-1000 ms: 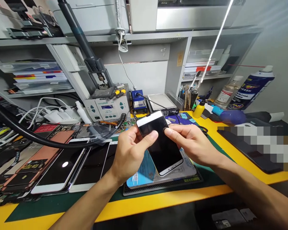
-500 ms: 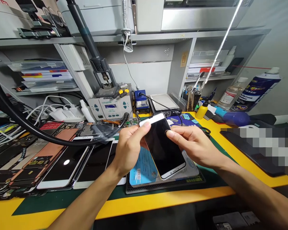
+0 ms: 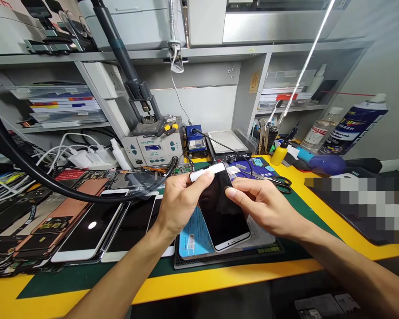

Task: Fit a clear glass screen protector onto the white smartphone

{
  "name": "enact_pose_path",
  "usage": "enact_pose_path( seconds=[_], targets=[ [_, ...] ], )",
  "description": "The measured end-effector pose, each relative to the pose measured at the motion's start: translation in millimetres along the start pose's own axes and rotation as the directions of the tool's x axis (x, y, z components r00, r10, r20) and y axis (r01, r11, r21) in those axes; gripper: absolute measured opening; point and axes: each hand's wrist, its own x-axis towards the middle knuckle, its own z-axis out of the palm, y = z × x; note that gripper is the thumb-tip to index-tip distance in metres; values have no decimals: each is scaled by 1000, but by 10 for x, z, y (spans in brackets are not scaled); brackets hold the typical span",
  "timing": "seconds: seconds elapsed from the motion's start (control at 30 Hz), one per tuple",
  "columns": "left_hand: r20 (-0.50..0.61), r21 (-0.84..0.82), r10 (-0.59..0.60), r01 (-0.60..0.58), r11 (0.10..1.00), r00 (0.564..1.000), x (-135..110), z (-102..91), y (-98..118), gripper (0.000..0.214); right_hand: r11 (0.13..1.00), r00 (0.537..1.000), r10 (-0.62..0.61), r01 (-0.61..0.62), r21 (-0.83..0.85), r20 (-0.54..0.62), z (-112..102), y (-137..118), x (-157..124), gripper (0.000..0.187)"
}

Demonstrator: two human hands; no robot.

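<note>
A white-framed smartphone (image 3: 224,217) with a dark screen is tilted between my two hands. My left hand (image 3: 182,201) grips its upper left side, the thumb lying over the top of the screen. My right hand (image 3: 264,204) pinches its right edge, with thumb and forefinger close together; whether a thin tool is between them I cannot make out. Beneath the phone lies a blue and white packet (image 3: 195,237) on a dark perforated pad (image 3: 229,259). The back of the phone is hidden.
To the left several phones (image 3: 89,235) and phone parts lie in rows, with a black hose (image 3: 53,181) arching over them. A grey soldering station (image 3: 153,148) stands behind. Scissors (image 3: 281,184), a yellow bottle (image 3: 279,153) and a spray can (image 3: 355,126) are on the right.
Both hands have shifted slightly left with the phone, and its top end has come down a little. The scissors behind my right hand show more now.
</note>
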Motion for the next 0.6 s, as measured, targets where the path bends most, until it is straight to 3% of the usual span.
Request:
enact_pose_path(
  seconds=[0.2, 0.43, 0.53, 0.6],
  targets=[
    [14, 108, 28, -29, 994, 1000, -14, 22, 23, 29, 1000, 1000, -24, 24, -14, 5, 54, -9, -9, 46],
    [4, 109, 57, -57, 992, 998, -49, 64, 52, 29, 999, 1000, -6, 5, 38, 24, 75, -39, -15, 44],
    [20, -14, 27, -27, 1000, 999, -43, 68, 37, 34, 980, 996, 88, -92, 178, 34, 67, -10, 6, 46],
    [126, -216, -60, 86, 973, 990, -42, 71, 46, 41, 915, 981, 191, -186, 357, 22, 56, 22, 37, 46]
  ],
)
